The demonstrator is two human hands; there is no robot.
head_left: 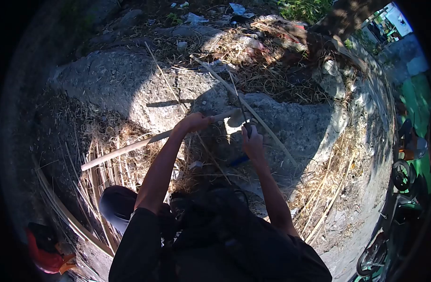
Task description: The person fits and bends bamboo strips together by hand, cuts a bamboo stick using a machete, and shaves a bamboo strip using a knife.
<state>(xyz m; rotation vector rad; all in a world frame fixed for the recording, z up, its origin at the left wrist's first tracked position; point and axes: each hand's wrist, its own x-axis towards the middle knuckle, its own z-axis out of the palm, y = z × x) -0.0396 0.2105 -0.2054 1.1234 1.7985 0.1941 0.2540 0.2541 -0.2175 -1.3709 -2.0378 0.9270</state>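
Observation:
My left hand (195, 123) is closed around a long pale bamboo strip (126, 149), which slants from the lower left up toward the middle of the view. My right hand (254, 141) grips the dark handle of a long, thin-bladed knife (240, 101), its blade pointing up and away. The strip's far end lies close to the blade; whether they touch I cannot tell. Behind the knife another bamboo strip (267, 129) leans diagonally over the grey rock (290, 120). A thinner stick (162, 73) rests on the rock beyond my left hand.
Several split bamboo strips (102, 181) lie at the left, and more strips (330, 202) at the right. Dry shavings and litter (253, 40) cover the ground behind the rock, near a tree trunk (349, 19). A wheel (401, 175) shows at the far right. A blue object (239, 160) lies below the knife.

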